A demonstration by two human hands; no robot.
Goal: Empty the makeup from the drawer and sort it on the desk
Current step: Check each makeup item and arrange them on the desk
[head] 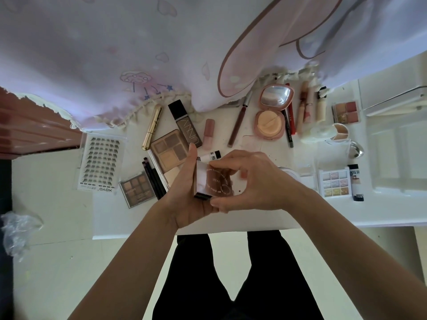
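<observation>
"XOYO" marks the lash card (99, 162) and "UNNY" the dark bottle (184, 122). The clear-lidded compact (213, 181) bears ringed lettering, perhaps "MY GREY", which is blurred. The left hand (187, 197) grips its side and the right hand (256, 181) pinches its lid, above the desk (231, 219). A white tube (211, 156) lies just behind.

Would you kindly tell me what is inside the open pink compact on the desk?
The pink compact holds a mirror in its lid and a peach puff in its base. Whatever lies under the puff is covered.
</observation>
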